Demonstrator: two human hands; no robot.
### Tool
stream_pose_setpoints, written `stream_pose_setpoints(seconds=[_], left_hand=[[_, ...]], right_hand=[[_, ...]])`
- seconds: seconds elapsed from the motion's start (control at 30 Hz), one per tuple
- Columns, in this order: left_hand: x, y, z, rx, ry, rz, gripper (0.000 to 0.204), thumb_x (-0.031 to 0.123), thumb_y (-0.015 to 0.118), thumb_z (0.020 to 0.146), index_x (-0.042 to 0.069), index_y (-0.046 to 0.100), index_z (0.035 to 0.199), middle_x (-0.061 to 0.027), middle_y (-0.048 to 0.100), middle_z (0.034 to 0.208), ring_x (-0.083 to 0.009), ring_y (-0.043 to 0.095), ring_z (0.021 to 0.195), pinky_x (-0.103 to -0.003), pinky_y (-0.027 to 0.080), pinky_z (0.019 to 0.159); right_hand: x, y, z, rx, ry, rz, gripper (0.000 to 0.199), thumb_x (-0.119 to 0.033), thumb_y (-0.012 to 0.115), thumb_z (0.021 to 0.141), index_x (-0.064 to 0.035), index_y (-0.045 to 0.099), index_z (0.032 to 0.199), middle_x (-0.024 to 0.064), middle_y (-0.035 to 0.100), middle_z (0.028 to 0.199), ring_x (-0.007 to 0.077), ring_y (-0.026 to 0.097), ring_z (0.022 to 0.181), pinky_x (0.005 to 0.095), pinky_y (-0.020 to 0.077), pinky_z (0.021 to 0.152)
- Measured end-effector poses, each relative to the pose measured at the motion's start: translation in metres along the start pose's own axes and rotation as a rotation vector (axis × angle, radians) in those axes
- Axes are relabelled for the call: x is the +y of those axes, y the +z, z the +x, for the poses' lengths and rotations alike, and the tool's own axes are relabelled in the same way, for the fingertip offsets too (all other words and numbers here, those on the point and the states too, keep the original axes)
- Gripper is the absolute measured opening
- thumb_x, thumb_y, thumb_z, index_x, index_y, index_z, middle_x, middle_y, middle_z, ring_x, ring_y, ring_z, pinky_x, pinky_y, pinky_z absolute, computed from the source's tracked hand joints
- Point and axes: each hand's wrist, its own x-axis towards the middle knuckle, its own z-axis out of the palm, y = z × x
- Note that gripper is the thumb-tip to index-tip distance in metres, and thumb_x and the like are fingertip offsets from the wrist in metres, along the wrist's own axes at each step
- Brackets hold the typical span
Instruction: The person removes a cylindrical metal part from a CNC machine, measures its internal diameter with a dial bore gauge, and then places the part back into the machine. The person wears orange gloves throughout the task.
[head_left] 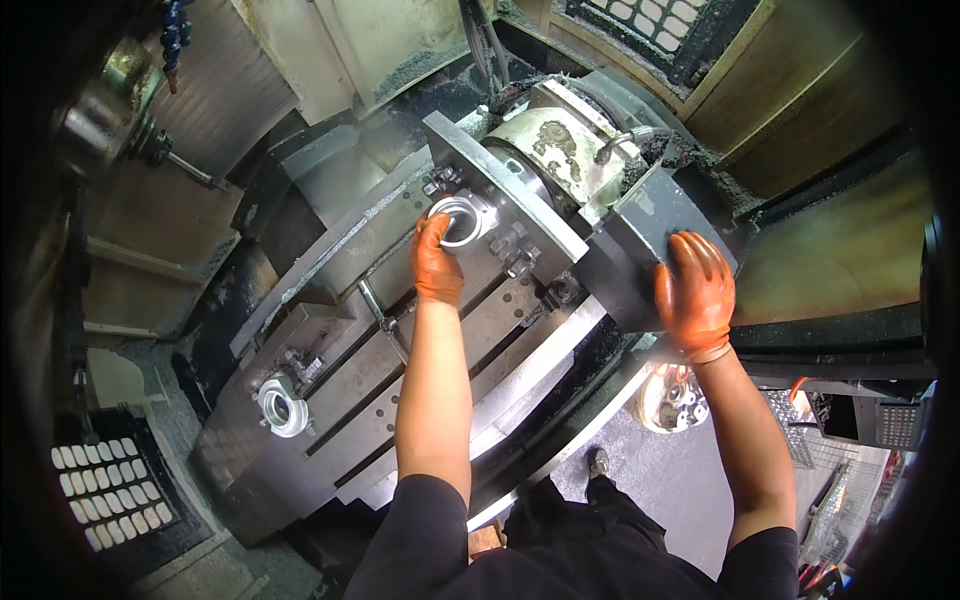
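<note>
Both my hands wear orange gloves inside a milling machine. My left hand (437, 258) grips the lower left rim of a shiny metal ring part (462, 217) seated in a clamp fixture on the slotted machine table (440, 350). My right hand (695, 292) lies flat, fingers spread, on the grey block (640, 240) of the rotary unit at the table's right end. A second shiny ring part (283, 407) sits in another fixture at the table's lower left, untouched.
The machine spindle (135, 130) with a tool sticks out at upper left. Clamp bolts (515, 250) stand beside the upper ring. A round metal part (672, 398) lies on the floor below my right forearm. Wire baskets (830, 470) stand at lower right. My shoe (598, 462) shows below.
</note>
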Motion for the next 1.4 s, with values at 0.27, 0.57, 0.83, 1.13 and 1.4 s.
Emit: stream_pose_setpoints(seconds=[0.27,0.57,0.83,1.13,1.4], left_hand=[[0.043,0.01,-0.058,0.07,0.162,-0.045,0.041,0.015,0.058,0.089,-0.006,0.065,0.123,-0.0109,0.07,0.114,-0.0195,0.066,0.103,-0.032,0.05,0.097],[0.074,-0.037,-0.119,0.204,0.268,0.333,0.04,0.013,0.06,0.09,-0.004,0.064,0.126,-0.0068,0.069,0.111,-0.0153,0.064,0.098,-0.028,0.049,0.091],[0.129,0.035,-0.262,-0.215,0.155,0.303,0.059,0.027,0.071,0.08,-0.001,0.061,0.132,-0.0117,0.059,0.138,-0.022,0.056,0.123,-0.035,0.043,0.105],[0.129,0.123,-0.39,-0.377,0.116,0.543,0.088,0.061,0.067,0.087,0.001,0.047,0.147,-0.016,0.055,0.142,-0.0269,0.05,0.131,-0.041,0.039,0.112],[0.089,0.162,-0.498,-0.569,0.27,0.402,0.101,0.062,0.074,0.083,0.002,0.036,0.155,-0.0156,0.042,0.154,-0.0313,0.039,0.145,-0.047,0.027,0.119]], right_hand=[[0.003,0.001,-0.001,0.018,-0.039,0.007,0.044,-0.013,0.074,0.084,-0.0006,0.063,0.124,0.0177,0.066,0.122,0.0367,0.063,0.115,0.0462,0.0481,0.103],[-0.001,0.002,-0.003,0.027,-0.039,0.01,0.041,-0.012,0.072,0.087,-0.002,0.062,0.126,0.017,0.067,0.123,0.0363,0.062,0.118,0.0447,0.0468,0.104],[-0.055,-0.055,-0.007,-0.136,-0.132,0.15,0.069,-0.037,0.075,0.085,-0.003,0.052,0.14,0.0223,0.055,0.14,0.0395,0.05,0.133,0.0551,0.0338,0.114],[-0.103,-0.128,-0.102,-0.374,-0.171,1.217,0.103,-0.043,0.09,0.068,0.0042,0.043,0.147,0.0261,0.05,0.146,0.0425,0.048,0.136,0.049,0.0356,0.114],[-0.056,-0.225,-0.158,-0.241,-0.135,1.221,0.097,-0.032,0.095,0.059,0.0028,0.052,0.139,0.0209,0.062,0.129,0.0402,0.058,0.121,0.0457,0.0443,0.105]])
